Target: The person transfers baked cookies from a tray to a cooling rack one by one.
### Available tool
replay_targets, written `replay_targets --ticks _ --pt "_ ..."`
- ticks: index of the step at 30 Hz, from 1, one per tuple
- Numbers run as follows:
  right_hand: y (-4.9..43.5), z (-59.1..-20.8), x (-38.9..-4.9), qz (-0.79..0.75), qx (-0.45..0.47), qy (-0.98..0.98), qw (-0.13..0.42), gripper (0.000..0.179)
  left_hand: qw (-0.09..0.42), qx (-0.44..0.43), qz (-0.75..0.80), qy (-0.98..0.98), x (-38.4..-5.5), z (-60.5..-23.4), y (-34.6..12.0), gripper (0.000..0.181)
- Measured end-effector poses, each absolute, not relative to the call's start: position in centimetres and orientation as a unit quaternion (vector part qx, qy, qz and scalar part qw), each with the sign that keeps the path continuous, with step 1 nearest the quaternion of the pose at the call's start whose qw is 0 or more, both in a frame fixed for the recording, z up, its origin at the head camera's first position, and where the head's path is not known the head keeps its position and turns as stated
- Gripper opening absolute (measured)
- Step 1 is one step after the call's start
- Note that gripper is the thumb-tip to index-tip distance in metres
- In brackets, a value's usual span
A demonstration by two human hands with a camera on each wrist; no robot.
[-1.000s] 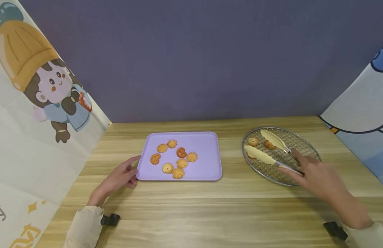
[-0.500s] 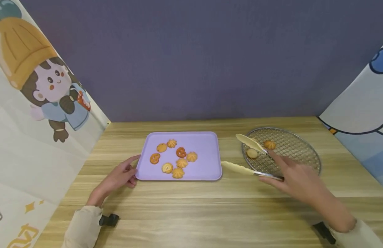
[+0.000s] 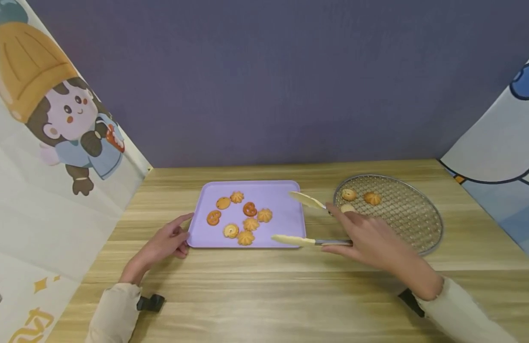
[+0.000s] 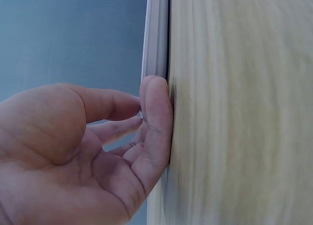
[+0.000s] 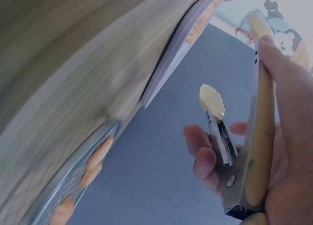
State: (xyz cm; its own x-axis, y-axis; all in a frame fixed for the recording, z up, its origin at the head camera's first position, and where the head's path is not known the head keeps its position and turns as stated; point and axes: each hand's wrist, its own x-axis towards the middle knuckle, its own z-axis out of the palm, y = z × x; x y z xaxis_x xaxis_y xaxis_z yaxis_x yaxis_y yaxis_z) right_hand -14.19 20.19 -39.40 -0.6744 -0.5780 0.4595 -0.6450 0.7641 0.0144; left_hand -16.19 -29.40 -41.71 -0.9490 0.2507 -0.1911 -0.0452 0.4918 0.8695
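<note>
My left hand (image 3: 164, 243) holds the left edge of a lilac tray (image 3: 285, 209), with thumb and fingers at the rim (image 4: 157, 34). Several cookies lie on the tray's left and middle, among them a pretzel-shaped cookie (image 3: 249, 209) and a flower-shaped cookie (image 3: 246, 237). My right hand (image 3: 371, 238) grips metal tongs (image 3: 333, 242) with cream scalloped tips. The tongs are spread wide with nothing between the tips, which reach over the tray's right side. In the right wrist view the tongs' hinge end (image 5: 232, 183) sits in the palm.
To the right stands a round metal mesh rack (image 3: 412, 214). On it lie a ring-marked cookie (image 3: 349, 194), a brown ridged cookie (image 3: 373, 198) and a pale cookie (image 3: 347, 208), partly hidden by my right hand. A dark panel (image 3: 264, 95) rises behind the wooden table (image 3: 247, 295).
My right hand has carried the spread tongs leftward, from over the mesh rack to the tray's right side. My left hand and the cookies on the tray stay put.
</note>
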Motion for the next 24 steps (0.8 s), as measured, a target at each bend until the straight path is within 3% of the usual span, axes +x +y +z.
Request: replay_targets --ticks 9,24 --pt "16.9 -38.8 -14.8 0.138 0.324 -0.928 0.123 0.093 0.145 0.071 0.500 0.851 -16.3 -41.6 -29.2 0.059" --pt "13.8 -38.8 -17.6 0.106 0.318 -0.935 0.119 0.084 0.141 0.066 0.505 0.849 -16.1 -41.6 -29.4 0.059"
